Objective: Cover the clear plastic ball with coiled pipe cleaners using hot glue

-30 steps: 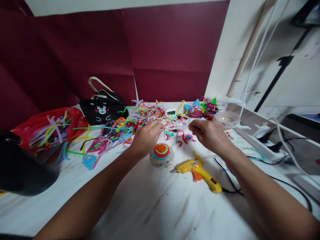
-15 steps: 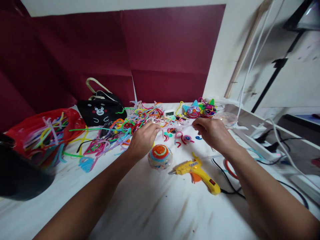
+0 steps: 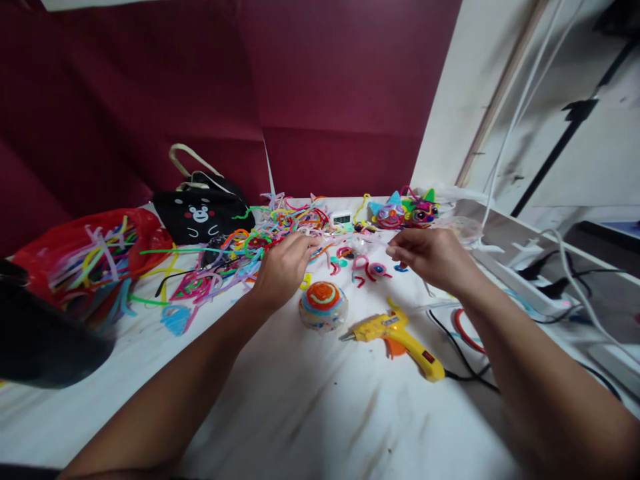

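My left hand (image 3: 286, 268) is closed, fingers pressed together, just above the near edge of the pipe cleaner pile (image 3: 280, 223). My right hand (image 3: 430, 257) is pinched shut farther right; anything in its fingertips is too small to make out. Between the hands lies a clear, crinkled plastic piece (image 3: 364, 245), and I cannot tell whether either hand touches it. Below them stands a clear dome (image 3: 324, 307) topped with coiled orange, white and blue pipe cleaner. A yellow hot glue gun (image 3: 400, 333) rests on its side. Small curled pink pieces (image 3: 360, 270) and a blue-pink disc (image 3: 379, 269) lie beyond.
A red bag of pipe cleaners (image 3: 150, 233) and a black container (image 3: 45, 333) stand left, a black bear-face bag (image 3: 197, 213) behind. A small digital clock (image 3: 342, 219) and two decorated cat-eared pieces (image 3: 423, 210) sit at the back. A power strip (image 3: 530, 287) and cables lie right.
A pale strand stretched between my hands before no longer shows there. My left hand has moved slightly left and my right hand slightly right. The view has tilted down a little.
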Demonstrator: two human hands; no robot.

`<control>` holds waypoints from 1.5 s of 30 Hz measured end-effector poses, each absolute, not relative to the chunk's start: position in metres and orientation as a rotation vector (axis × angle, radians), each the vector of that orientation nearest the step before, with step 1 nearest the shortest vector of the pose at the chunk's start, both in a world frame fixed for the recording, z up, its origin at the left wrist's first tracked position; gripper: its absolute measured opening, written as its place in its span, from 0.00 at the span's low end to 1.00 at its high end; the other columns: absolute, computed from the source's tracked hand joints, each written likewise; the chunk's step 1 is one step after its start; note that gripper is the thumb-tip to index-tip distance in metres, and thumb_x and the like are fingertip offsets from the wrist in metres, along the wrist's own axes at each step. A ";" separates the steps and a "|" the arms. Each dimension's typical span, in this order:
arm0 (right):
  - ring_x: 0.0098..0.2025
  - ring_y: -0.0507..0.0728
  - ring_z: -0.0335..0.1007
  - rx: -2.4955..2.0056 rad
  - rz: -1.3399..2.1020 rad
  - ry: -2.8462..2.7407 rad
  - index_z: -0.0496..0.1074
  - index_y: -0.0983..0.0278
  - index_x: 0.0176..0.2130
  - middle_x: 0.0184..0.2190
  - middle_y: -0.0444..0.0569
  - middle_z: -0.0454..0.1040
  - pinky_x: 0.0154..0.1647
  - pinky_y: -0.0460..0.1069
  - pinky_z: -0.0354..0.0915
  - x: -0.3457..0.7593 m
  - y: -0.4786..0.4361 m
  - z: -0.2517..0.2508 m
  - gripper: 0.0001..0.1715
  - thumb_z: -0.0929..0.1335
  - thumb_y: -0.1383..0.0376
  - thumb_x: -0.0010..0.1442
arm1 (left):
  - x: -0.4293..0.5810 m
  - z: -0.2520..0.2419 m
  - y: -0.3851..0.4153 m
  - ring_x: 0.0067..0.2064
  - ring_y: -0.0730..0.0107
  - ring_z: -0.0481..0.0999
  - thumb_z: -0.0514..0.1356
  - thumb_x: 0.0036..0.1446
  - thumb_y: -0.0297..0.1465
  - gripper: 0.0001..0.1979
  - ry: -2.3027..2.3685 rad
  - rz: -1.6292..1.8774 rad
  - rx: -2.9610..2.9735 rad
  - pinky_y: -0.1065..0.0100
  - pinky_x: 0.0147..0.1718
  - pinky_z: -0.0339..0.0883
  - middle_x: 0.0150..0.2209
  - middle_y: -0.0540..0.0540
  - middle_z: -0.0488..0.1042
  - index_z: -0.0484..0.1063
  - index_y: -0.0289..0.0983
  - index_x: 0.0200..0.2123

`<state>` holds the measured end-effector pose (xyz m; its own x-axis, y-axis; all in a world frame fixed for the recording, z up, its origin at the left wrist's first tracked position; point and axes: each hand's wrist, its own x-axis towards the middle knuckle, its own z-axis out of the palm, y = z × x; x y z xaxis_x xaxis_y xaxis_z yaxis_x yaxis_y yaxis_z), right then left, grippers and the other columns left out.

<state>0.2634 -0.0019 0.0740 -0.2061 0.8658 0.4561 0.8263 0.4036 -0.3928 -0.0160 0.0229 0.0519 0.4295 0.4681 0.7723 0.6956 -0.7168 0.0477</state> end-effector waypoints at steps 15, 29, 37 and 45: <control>0.24 0.56 0.72 -1.521 0.021 -1.961 0.77 0.64 0.30 0.22 0.48 0.77 0.26 0.49 0.60 0.262 -0.008 0.082 0.06 0.69 0.65 0.55 | -0.019 0.053 0.025 0.36 0.68 0.75 0.54 0.63 0.33 0.13 -1.239 -1.192 -2.590 0.66 0.40 0.68 0.36 0.47 0.76 0.71 0.37 0.49; 0.21 0.52 0.67 -1.254 0.905 -2.068 0.76 0.62 0.26 0.20 0.46 0.73 0.21 0.47 0.62 0.264 -0.032 0.090 0.13 0.73 0.55 0.50 | -0.039 0.012 -0.004 0.57 0.49 0.73 0.64 0.50 0.51 0.36 -1.573 -0.650 -2.875 0.53 0.55 0.68 0.56 0.35 0.73 0.69 0.35 0.56; 0.28 0.55 0.72 -1.262 1.000 -2.392 0.79 0.60 0.32 0.27 0.46 0.80 0.30 0.48 0.64 0.243 -0.071 0.044 0.09 0.67 0.66 0.58 | -0.035 -0.004 -0.002 0.57 0.47 0.73 0.64 0.48 0.54 0.37 -1.440 -0.726 -2.868 0.52 0.56 0.67 0.56 0.35 0.74 0.69 0.36 0.55; 0.31 0.60 0.73 -1.861 0.272 -2.365 0.76 0.61 0.37 0.33 0.51 0.79 0.29 0.51 0.59 0.267 -0.091 0.029 0.16 0.64 0.55 0.63 | -0.034 -0.007 -0.001 0.61 0.44 0.69 0.64 0.47 0.55 0.42 -1.622 -0.631 -2.870 0.51 0.57 0.66 0.60 0.33 0.70 0.66 0.34 0.59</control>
<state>0.2673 -0.0906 0.0286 -0.2370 0.9714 -0.0166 0.9498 0.2281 -0.2139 -0.0342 -0.0009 -0.0067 0.4686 0.8569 0.2148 0.7768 -0.5155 0.3616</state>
